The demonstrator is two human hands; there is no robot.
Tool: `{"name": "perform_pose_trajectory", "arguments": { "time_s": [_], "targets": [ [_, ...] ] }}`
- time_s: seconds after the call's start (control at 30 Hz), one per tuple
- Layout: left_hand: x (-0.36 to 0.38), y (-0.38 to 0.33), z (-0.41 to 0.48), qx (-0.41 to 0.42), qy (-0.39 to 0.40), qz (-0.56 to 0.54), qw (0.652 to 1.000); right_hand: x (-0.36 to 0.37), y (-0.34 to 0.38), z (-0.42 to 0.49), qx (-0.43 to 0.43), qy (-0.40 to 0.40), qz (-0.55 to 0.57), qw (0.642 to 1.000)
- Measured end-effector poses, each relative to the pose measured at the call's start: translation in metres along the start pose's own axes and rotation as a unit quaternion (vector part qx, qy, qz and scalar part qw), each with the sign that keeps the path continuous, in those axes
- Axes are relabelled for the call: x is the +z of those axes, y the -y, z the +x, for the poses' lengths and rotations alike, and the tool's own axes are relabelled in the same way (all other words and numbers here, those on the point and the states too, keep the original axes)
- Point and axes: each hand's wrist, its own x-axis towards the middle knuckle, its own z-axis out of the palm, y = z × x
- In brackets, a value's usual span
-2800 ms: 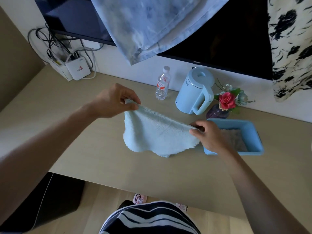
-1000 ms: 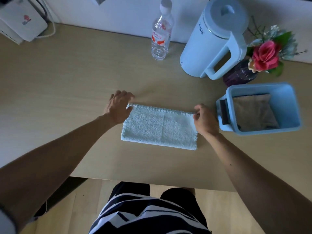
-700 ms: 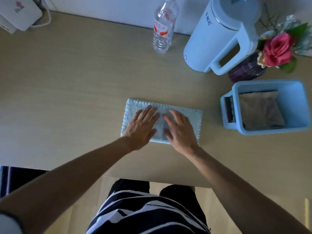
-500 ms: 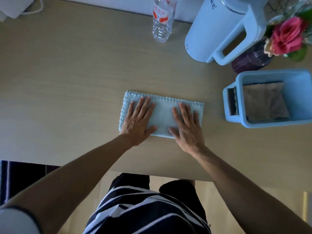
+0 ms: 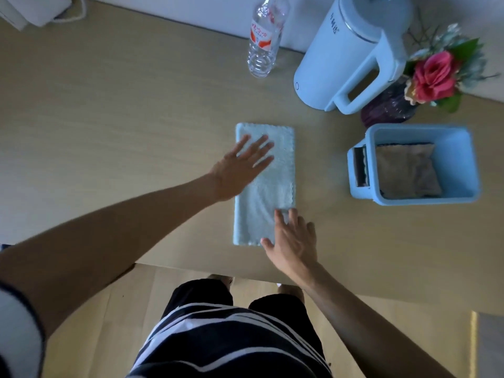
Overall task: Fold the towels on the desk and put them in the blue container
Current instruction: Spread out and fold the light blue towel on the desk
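Note:
A light blue towel [image 5: 275, 184], folded into a long rectangle, lies on the desk [image 5: 136, 126] with its long side pointing away from me. My left hand [image 5: 242, 165] lies flat on its far left part, fingers spread. My right hand [image 5: 293, 241] rests with straight fingers on its near right corner. The blue container [image 5: 461, 159] stands to the right of the towel, apart from it, and holds a folded beige towel [image 5: 406, 170].
At the back of the desk stand a clear water bottle [image 5: 263, 42], a light blue kettle [image 5: 351, 53] and a dark vase with a pink flower [image 5: 433, 75]. A white box with a cable [image 5: 35, 8] sits at the far left. The desk's front edge runs just below my right hand.
The towel was held up, laid down folded in half and pressed flat by both hands. It has since turned from lying crosswise to lying lengthwise, with my hands now at opposite ends.

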Motion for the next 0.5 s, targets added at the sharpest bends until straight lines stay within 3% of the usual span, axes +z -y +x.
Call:
{"name": "perform_pose_trajectory", "arguments": {
  "time_s": [0.1,0.2,0.37,0.5],
  "targets": [
    [-0.001,-0.026,-0.038,0.085,0.001,-0.068,0.994,0.008,-0.006,-0.007,-0.117,-0.037,-0.001,0.992],
    [0.008,-0.037,-0.075,0.106,0.025,-0.128,0.986,0.018,-0.021,-0.001,-0.183,-0.023,0.016,0.983],
    [0.011,-0.039,-0.099,0.089,0.143,-0.179,0.969,0.019,-0.024,0.012,-0.203,-0.097,0.034,0.974],
    [0.002,-0.044,-0.107,0.068,0.148,-0.194,0.968,0.004,-0.016,0.016,-0.160,-0.041,0.141,0.976]
  ]
}}
